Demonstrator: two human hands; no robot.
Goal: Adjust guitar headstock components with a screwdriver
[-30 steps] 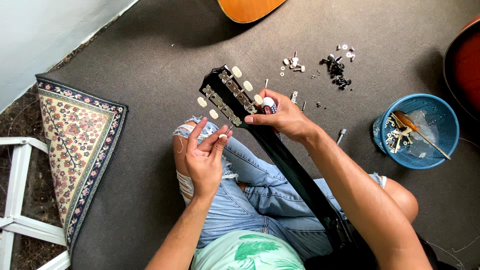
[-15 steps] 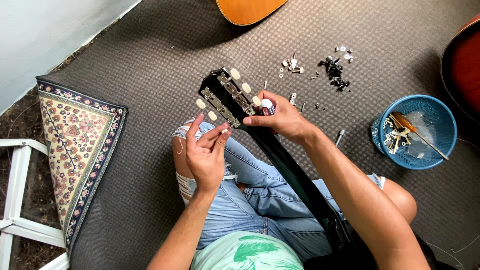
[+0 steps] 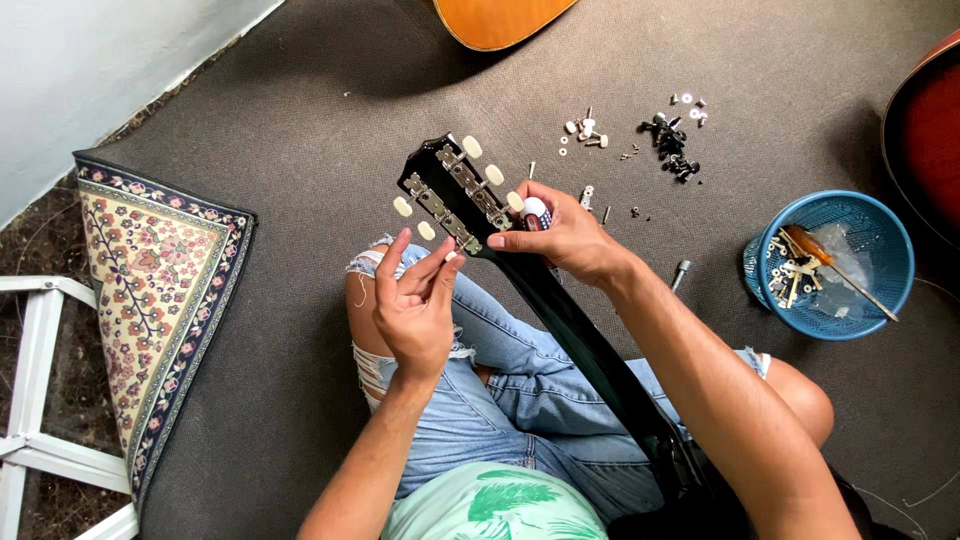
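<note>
- A white frame [image 3: 30, 380] of thin bars stands at the far left, by a pale wall [image 3: 100, 70]
- Next to it lies a small rug with flowers [image 3: 150, 300] on the dark grey carpet [image 3: 300, 150]
- The person sits on this carpet in torn blue jeans [image 3: 500, 390], with a black guitar across the lap
- The left hand [image 3: 415, 305] is just under the headstock; its thumb and fingers are pinched together near the lowest cream tuning peg [image 3: 427, 230], maybe on a tiny part, but I cannot tell if it holds one
- The black guitar headstock [image 3: 450, 190] sits in the middle, tilted up and to the left, with silver tuner strips and cream pegs on both sides
- The right hand [image 3: 560, 240] is closed around the neck just below the headstock, and it also pinches a small screwdriver with a red and white handle [image 3: 537, 212]
- I think this is the step of fixing the tuners on the headstock; the next move would need the neck kept steady and the little part lined up with care
- Small screws and tuner bits [image 3: 670, 140] lie loose on the carpet past the headstock
- An orange guitar body [image 3: 500, 15] shows at the top edge
- A blue basket [image 3: 860, 230] at the right has metal bits and a tool with an orange handle in it
- A dark red guitar body [image 3: 925, 130] is at the far right edge
</note>
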